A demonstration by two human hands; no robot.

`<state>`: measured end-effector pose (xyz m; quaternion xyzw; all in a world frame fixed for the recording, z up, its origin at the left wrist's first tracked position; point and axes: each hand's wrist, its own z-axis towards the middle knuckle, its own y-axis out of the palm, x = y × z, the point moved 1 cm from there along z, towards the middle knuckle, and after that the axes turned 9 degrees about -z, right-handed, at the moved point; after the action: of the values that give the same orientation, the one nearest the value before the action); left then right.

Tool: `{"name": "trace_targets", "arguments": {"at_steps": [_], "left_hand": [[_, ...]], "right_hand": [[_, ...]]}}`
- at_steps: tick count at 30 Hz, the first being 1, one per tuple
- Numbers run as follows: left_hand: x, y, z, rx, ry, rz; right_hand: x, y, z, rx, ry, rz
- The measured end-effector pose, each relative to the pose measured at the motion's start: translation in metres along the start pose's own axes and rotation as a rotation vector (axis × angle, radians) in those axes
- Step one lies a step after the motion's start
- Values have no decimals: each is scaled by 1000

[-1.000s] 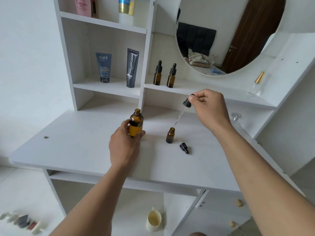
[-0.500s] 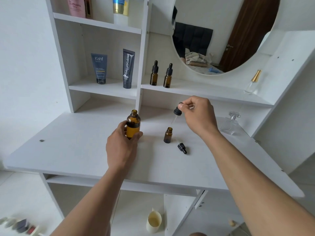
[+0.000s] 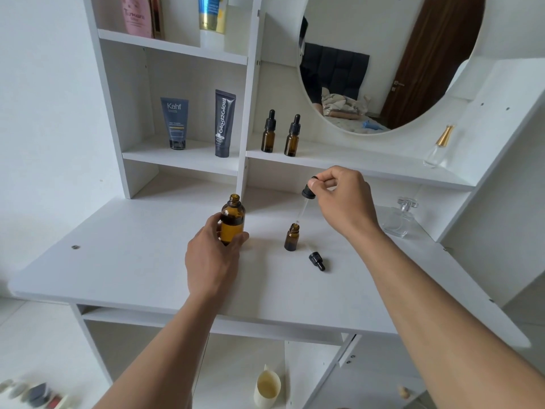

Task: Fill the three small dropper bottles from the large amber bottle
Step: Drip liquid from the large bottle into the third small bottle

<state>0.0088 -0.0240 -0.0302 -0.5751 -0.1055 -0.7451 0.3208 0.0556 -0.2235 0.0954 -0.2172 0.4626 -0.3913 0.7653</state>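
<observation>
My left hand (image 3: 211, 255) grips the large amber bottle (image 3: 232, 220), which stands uncapped on the white desk (image 3: 132, 261). My right hand (image 3: 343, 199) pinches the black bulb of a glass dropper (image 3: 306, 199); its tip sits right at the open mouth of a small amber bottle (image 3: 292, 237) on the desk. A small black dropper cap (image 3: 317, 261) lies just right of that bottle. Two capped small dropper bottles, one (image 3: 269, 132) beside the other (image 3: 292, 137), stand on the shelf behind.
Two dark tubes (image 3: 174, 124) (image 3: 224, 124) stand on the left shelf. A clear perfume bottle (image 3: 399, 216) sits at the desk's right back, another with a gold cap (image 3: 438, 147) on the shelf above. A round mirror (image 3: 383, 60) hangs behind.
My right hand has brought the dropper down and left, from above and beside the small open bottle until its tip reaches the bottle's mouth. My left hand keeps holding the large bottle.
</observation>
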Motion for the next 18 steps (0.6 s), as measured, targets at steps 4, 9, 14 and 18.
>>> {"name": "trace_targets", "arguments": {"at_steps": [4,9,14,18], "left_hand": [[1,0,0,-1,-8,-6],[1,0,-1,-10,-17,-4],[4,-2,-2,-13,-15,-11],[5,-2,-2,-18,-21,-16]], "right_hand": [[-9,-12,5,71,-41,4],[-31,-24,16,166,-61,83],[-61,-16,27,150,-57,292],[-79,-3,28,112,-87,343]]}}
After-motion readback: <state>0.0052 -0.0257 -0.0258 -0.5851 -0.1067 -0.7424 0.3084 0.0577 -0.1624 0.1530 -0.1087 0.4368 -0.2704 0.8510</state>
